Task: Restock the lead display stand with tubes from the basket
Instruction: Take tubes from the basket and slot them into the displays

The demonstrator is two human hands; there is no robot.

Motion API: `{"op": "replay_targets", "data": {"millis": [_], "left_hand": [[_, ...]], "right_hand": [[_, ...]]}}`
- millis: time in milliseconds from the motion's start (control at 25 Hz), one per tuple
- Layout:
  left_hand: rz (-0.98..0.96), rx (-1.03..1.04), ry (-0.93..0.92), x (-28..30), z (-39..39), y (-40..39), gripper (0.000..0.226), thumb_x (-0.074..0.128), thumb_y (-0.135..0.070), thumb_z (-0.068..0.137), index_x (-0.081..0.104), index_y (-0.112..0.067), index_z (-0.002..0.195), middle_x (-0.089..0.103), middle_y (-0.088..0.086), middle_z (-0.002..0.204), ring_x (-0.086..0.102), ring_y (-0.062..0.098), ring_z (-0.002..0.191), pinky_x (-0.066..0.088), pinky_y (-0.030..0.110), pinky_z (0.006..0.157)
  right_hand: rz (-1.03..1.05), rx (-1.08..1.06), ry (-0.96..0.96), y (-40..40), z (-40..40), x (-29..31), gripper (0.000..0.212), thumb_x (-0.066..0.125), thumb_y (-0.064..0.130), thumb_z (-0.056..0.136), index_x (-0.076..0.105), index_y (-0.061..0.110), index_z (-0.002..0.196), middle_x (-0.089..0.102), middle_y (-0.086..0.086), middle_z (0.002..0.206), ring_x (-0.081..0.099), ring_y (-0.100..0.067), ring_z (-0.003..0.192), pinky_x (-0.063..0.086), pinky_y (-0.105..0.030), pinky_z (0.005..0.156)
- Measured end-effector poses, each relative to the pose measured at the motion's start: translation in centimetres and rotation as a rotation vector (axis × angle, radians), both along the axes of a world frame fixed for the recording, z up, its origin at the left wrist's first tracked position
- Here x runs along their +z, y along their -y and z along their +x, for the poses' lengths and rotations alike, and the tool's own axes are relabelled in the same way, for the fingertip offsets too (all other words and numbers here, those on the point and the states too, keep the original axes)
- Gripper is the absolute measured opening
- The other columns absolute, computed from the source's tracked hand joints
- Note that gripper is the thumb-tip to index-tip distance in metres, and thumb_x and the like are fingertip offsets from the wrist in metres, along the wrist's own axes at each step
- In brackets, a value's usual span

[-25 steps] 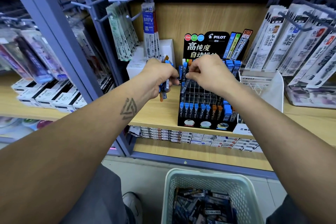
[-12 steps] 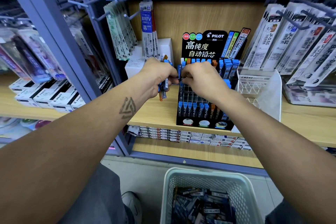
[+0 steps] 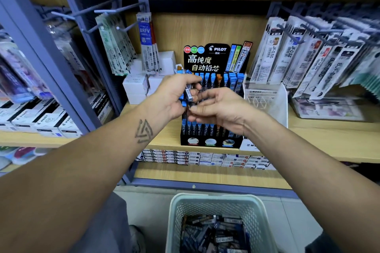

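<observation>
**Restocking lead stand: picking the next tube from the held bundle**

Left hand (image 3: 170, 96) is raised in front of the display stand (image 3: 209, 135), its grip curled round a small bundle of tubes (image 3: 188, 94), blue caps showing above and below the fingers. Right hand (image 3: 218, 107) is just beside it, thumb and fingertips drawn narrow at the lower end of the bundle. Whether it already pinches a tube, I cannot tell; the frame is blurred there.

Stand sits on the wooden shelf (image 3: 329, 133). Its back row and front row show tubes standing upright; the middle rows are hidden behind the hands. Basket (image 3: 178, 207) is on the floor below, with many tubes lying loose in it.

Judged step: passing a single tube from left hand to right, mid-restock. Much stock is left in the basket.

Next move likely calls for drawing one tube free without loosening the rest, turning it upright, and lowering it into an empty slot.
</observation>
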State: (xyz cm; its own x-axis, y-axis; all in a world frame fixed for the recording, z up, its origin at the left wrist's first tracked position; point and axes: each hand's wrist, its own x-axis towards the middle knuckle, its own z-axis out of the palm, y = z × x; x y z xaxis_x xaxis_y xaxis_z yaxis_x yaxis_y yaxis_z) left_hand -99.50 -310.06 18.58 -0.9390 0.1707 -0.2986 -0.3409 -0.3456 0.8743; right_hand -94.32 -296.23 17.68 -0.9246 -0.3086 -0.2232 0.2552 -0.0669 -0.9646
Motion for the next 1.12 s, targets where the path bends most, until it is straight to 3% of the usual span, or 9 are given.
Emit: {"op": "replay_targets", "data": {"millis": [200, 400, 560, 640, 720, 880, 1000, 1120], "left_hand": [[0.120, 0.004, 0.013, -0.1, 0.2, -1.4, 0.014, 0.057, -0.001, 0.094, 0.053, -0.006, 0.082, 0.053, 0.006, 0.061, 0.040, 0.008, 0.036, 0.034, 0.018, 0.035], [0.205, 0.120, -0.012, 0.6, -0.7, -1.0, 0.014, 0.056, 0.000, 0.095, 0.054, -0.008, 0.083, 0.050, 0.004, 0.062, 0.036, 0.008, 0.037, 0.030, 0.019, 0.036], [-0.115, 0.061, -0.078, 0.4, -0.5, -1.2, 0.008, 0.061, 0.001, 0.093, 0.055, -0.003, 0.097, 0.054, 0.009, 0.062, 0.037, 0.010, 0.037, 0.029, 0.017, 0.036], [-0.229, -0.041, -0.114, 0.0, 0.2, -1.9, 0.020, 0.066, 0.000, 0.091, 0.058, 0.003, 0.109, 0.056, 0.011, 0.060, 0.038, 0.012, 0.037, 0.029, 0.018, 0.037], [-0.241, -0.143, -0.146, -0.1, 0.9, -2.7, 0.023, 0.069, -0.002, 0.090, 0.060, 0.005, 0.109, 0.057, 0.013, 0.061, 0.038, 0.013, 0.039, 0.029, 0.019, 0.038], [-0.234, -0.219, -0.189, 0.3, 1.5, -3.4, 0.008, 0.069, -0.004, 0.090, 0.062, 0.000, 0.091, 0.061, 0.016, 0.066, 0.038, 0.015, 0.042, 0.028, 0.022, 0.040], [-0.249, -0.207, -0.213, 0.3, 1.3, -3.1, 0.011, 0.068, -0.001, 0.090, 0.062, 0.005, 0.098, 0.064, 0.021, 0.072, 0.039, 0.014, 0.043, 0.029, 0.022, 0.040], [-0.239, -0.150, -0.182, 0.3, 0.9, -2.8, 0.017, 0.066, 0.003, 0.090, 0.057, 0.007, 0.104, 0.067, 0.026, 0.076, 0.039, 0.014, 0.042, 0.030, 0.021, 0.039]], "right_hand": [[0.051, -0.018, -0.007, -1.4, 0.6, 0.0, 0.034, 0.072, -0.010, 0.080, 0.062, 0.001, 0.111, 0.073, -0.018, 0.079, 0.074, -0.024, 0.069, 0.061, -0.027, 0.062], [0.259, 0.033, 0.018, -4.6, 1.0, 0.8, 0.033, 0.072, -0.011, 0.079, 0.068, -0.001, 0.110, 0.074, -0.017, 0.082, 0.073, -0.025, 0.072, 0.061, -0.030, 0.070], [0.337, -0.059, -0.018, -7.0, 1.2, 1.5, 0.023, 0.071, -0.012, 0.081, 0.070, 0.000, 0.100, 0.072, -0.015, 0.079, 0.074, -0.024, 0.072, 0.062, -0.027, 0.064], [0.322, -0.099, -0.037, -7.7, 1.3, 1.7, 0.020, 0.072, -0.012, 0.081, 0.067, 0.001, 0.096, 0.071, -0.015, 0.078, 0.074, -0.027, 0.074, 0.062, -0.029, 0.066], [0.314, -0.099, -0.051, -8.0, 1.3, 1.6, 0.022, 0.073, -0.011, 0.080, 0.063, 0.002, 0.096, 0.071, -0.014, 0.076, 0.075, -0.030, 0.077, 0.061, -0.030, 0.066], [0.348, -0.047, -0.121, -7.9, 1.3, 1.4, 0.029, 0.073, -0.014, 0.079, 0.065, 0.002, 0.103, 0.068, -0.008, 0.071, 0.075, -0.031, 0.075, 0.060, -0.028, 0.064], [0.404, -0.151, -0.201, -8.3, 0.8, 1.7, 0.024, 0.072, -0.013, 0.080, 0.073, 0.002, 0.100, 0.070, -0.009, 0.075, 0.071, -0.021, 0.071, 0.060, -0.025, 0.070], [0.290, -0.334, -0.251, -8.9, 0.0, 1.9, 0.023, 0.072, -0.013, 0.079, 0.075, 0.002, 0.096, 0.074, -0.011, 0.085, 0.072, -0.021, 0.082, 0.057, -0.024, 0.075]]}}
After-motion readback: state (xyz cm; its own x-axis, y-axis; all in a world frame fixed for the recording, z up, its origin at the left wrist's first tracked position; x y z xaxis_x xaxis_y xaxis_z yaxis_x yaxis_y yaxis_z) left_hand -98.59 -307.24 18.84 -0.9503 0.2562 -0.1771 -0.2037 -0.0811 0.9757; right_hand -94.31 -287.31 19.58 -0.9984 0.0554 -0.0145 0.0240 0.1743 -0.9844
